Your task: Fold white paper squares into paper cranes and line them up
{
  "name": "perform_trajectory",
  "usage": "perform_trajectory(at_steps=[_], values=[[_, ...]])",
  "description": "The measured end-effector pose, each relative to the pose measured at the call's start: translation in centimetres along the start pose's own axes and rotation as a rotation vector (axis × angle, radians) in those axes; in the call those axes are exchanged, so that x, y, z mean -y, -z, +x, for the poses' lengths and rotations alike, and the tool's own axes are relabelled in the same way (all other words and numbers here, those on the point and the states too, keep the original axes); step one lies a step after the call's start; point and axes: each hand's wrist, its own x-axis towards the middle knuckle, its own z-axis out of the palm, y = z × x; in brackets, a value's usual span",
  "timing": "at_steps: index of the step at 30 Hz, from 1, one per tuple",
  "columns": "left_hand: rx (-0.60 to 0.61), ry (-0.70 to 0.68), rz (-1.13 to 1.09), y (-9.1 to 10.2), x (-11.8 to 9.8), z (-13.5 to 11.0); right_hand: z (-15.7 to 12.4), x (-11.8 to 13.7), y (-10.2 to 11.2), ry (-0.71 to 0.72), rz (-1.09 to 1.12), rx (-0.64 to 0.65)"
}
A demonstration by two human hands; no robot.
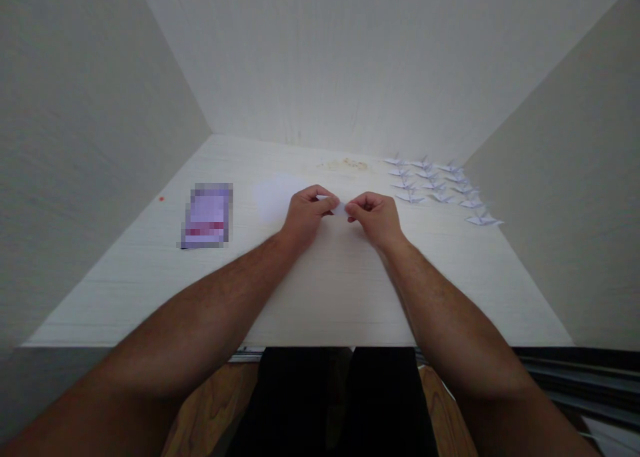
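Note:
Between my two hands is a small piece of white paper (340, 209), raised a little over the white table. My left hand (311, 210) pinches its left side between thumb and fingers. On the opposite side, the thumb and forefinger of my right hand (373, 213) grip the paper's right edge. How the paper is folded cannot be made out, as the fingers cover much of it. Behind and left of my left hand, pale white paper (274, 195) lies flat on the table.
Several folded white paper cranes (434, 183) stand in rows at the back right. A blurred purple packet (207, 215) with a red band lies on the left. Walls enclose the table (330, 297) at the back and both sides. A small red spot (161, 199) marks the left edge.

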Motion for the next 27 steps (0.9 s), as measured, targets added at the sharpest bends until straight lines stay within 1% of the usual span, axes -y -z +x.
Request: perform_trajectory(at_steps=[3,6,9,12,15,18,21,24,27], values=[[-0.012,0.022,-0.041,0.0,-0.3,-0.1,0.1,-0.2,-0.1,-0.006,0.037,0.005],[0.002,0.026,-0.025,0.0,-0.3,-0.1,0.1,-0.2,0.0,0.005,0.046,-0.019],[0.043,0.019,0.055,0.1,-0.2,-0.1,0.2,0.0,0.3,0.004,-0.018,-0.024],[0.074,0.011,0.190,0.2,-0.3,-0.2,0.3,0.3,0.7,0.009,-0.079,-0.001],[0.086,0.003,0.308,0.2,-0.6,-0.3,0.2,0.6,0.9,0.009,-0.115,0.012],[0.083,-0.018,0.356,0.3,-0.7,-0.2,0.2,0.9,0.8,0.000,-0.106,0.003],[0.042,-0.031,0.305,0.4,-0.5,0.0,0.1,1.0,0.5,-0.016,0.034,-0.020],[0.011,-0.026,0.144,0.3,-0.2,0.2,0.1,0.8,0.0,-0.038,0.172,0.027],[0.029,0.013,0.043,0.0,-0.2,0.0,0.1,0.4,-0.2,-0.033,0.139,0.090]])
